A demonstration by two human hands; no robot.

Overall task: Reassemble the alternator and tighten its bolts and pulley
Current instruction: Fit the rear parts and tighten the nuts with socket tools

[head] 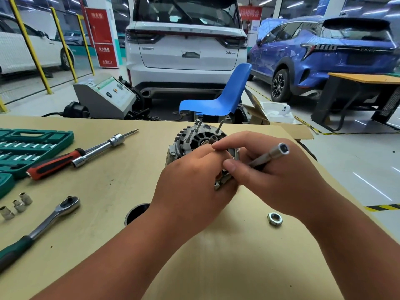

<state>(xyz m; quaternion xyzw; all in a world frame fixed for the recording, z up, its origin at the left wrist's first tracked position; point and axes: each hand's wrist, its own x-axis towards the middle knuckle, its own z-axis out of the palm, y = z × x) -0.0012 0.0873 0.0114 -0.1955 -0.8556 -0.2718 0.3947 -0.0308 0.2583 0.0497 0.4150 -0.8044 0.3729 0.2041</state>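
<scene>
Two hands are closing on the alternator [194, 138] sitting on the table [112, 215]: I am watching the left hand [190, 182] curling round its near side, the right hand [281, 180] gripping a socket driver [267, 155], forefinger stretching across it.

Brightly, evenly lit from ceiling strips [296, 4] far beyond the table [104, 234]. Soft shadows on table. Glare streaks on floor [372, 188] right of table. Faintly smeared at left hand [190, 182]; bowed toward edges.
</scene>
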